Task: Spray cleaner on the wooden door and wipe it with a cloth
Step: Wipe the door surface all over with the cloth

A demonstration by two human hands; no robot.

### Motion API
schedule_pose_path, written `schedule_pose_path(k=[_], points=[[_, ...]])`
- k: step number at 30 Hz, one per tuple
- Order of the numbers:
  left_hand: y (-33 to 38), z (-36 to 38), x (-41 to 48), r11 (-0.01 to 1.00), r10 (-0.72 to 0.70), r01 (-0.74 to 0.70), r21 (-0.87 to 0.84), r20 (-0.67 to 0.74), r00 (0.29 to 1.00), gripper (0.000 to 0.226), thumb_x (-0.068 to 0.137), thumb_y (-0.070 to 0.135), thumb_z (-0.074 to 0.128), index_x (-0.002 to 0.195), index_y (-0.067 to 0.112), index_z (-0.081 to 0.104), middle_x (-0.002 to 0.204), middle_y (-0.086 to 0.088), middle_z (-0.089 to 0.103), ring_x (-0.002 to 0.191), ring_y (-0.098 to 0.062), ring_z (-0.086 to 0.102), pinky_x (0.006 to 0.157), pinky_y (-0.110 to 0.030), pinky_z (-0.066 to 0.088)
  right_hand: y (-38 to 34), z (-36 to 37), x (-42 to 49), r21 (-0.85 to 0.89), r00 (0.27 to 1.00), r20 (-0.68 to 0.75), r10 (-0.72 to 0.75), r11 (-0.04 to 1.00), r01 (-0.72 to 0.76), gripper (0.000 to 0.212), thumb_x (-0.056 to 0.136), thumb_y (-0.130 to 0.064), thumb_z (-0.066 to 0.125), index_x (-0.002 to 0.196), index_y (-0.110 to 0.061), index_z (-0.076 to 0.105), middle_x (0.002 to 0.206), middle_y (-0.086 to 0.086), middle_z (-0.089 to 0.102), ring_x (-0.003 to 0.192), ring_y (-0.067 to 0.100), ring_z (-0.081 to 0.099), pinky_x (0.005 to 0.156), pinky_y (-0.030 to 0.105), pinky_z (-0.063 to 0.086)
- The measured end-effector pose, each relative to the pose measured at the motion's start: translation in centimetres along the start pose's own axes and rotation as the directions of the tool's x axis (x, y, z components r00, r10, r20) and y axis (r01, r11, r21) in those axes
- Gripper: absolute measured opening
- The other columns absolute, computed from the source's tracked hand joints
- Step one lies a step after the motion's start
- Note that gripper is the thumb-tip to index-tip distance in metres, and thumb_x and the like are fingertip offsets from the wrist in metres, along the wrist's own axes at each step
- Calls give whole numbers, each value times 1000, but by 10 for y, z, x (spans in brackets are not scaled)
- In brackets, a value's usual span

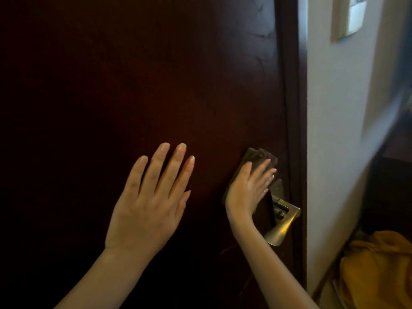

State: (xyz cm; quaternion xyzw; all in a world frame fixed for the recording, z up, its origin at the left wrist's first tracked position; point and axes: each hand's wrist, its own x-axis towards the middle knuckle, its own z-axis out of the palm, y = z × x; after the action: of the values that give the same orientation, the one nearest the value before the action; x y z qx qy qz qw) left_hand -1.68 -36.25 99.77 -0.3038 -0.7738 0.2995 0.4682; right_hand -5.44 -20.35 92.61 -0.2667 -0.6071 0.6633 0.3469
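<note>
My right hand [249,188] presses a folded, dark brownish cloth [258,156] flat against the wooden door [133,74], fingers together and extended over the fabric, pinning it with the palm, not pinching it. The cloth sits at the door's right side, just above the brass lever handle [282,226], and part of it hangs down behind my wrist in front of the handle's plate. My left hand [151,201] is open, its fingers spread and holding nothing; it lies flat toward the door panel to the left of the cloth, though I cannot tell whether it actually touches the wood. The door fills most of the view, very dark reddish brown, with a patch of soft reflected light near its upper right. Its dark frame [294,108] runs down beside the handle, and past that is a pale wall [334,130] with a light switch plate [347,16] near the top and a heap of mustard-yellow fabric [379,270] low on the right. No spray bottle is in view. I judge the wiping step to be in hand, working the area around the handle. The next move calls for steady pressure while sliding the cloth across the wood, steering around the lever so the fabric does not snag. No brand, label or writing is readable anywhere.
</note>
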Motion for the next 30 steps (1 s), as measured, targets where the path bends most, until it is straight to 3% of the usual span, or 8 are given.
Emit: schedule_pose_path(k=[8, 12, 14, 16, 21, 25, 27, 30], points=[[0, 2, 1, 1000, -26, 26, -9, -25, 999, 57, 98, 37, 26, 147, 9, 21, 154, -15, 12, 142, -31, 4, 115, -44, -2, -8, -16, 63, 0, 992, -107, 68, 998, -69, 56, 101, -43, 18, 150, -21, 2, 157, 10, -7, 144, 23, -7, 116, 40, -3], [2, 2, 0, 999, -40, 39, -20, -16, 999, 57, 98, 37, 26, 147, 9, 21, 154, -15, 11, 142, -30, 3, 115, -44, -2, -10, -22, 67, 14, 988, -66, 143, 990, -142, 56, 101, -42, 18, 150, -20, 2, 157, 12, -8, 144, 26, -8, 117, 41, -3], [2, 3, 0, 999, -39, 38, -21, -18, 999, 57, 98, 38, 25, 147, 9, 20, 154, -16, 9, 142, -30, 2, 115, -44, -2, -6, -17, 52, 51, 987, -49, 153, 987, -151, 55, 102, -29, 23, 149, -9, 6, 155, 22, -5, 142, 37, -7, 115, 48, -2], [3, 3, 0, 999, -43, 42, -28, -29, 999, 57, 98, 37, 24, 147, 9, 20, 154, -16, 10, 142, -31, 3, 115, -44, -2, -2, -10, 26, 50, 998, -42, 45, 998, -42, 54, 99, -20, 22, 146, 2, 10, 151, 32, -2, 139, 46, -5, 113, 54, -1], [3, 3, 0, 999, -41, 40, -7, -31, 999, 57, 99, 36, 23, 148, 7, 18, 155, -17, 9, 142, -31, 3, 115, -44, 0, 15, 19, -56, -100, 998, 44, 53, 994, -48, 55, 99, -41, 16, 148, -27, -7, 155, 2, -19, 141, 16, -18, 114, 31, -11], [3, 2, -1, 998, -34, 31, -48, -55, 998, 55, 98, 33, 26, 147, 7, 22, 154, -17, 13, 142, -31, 7, 115, -43, 3, 45, 22, -93, -60, 995, 28, 96, 994, -94, 59, 89, -56, 11, 140, -34, -12, 154, 0, -19, 142, 15, -15, 116, 33, -6], [2, 0, -3, 995, -30, 23, -102, -63, 998, 52, 98, 30, 30, 145, 8, 28, 153, -17, 19, 141, -30, 12, 115, -42, 6, 57, 17, -90, -66, 979, 21, 201, 978, -199, 56, 97, -47, 15, 145, -29, -8, 155, 3, -17, 143, 18, -13, 116, 35, -4], [-1, 0, -16, 987, -18, 8, -160, -62, 998, 49, 95, 25, 36, 141, 9, 36, 150, -16, 25, 140, -29, 18, 114, -41, 8, 84, 4, -79, -35, 937, -24, 347, 937, -348, 50, 102, -18, 22, 148, -9, 7, 154, 19, -13, 142, 35, -10, 114, 37, -6]])
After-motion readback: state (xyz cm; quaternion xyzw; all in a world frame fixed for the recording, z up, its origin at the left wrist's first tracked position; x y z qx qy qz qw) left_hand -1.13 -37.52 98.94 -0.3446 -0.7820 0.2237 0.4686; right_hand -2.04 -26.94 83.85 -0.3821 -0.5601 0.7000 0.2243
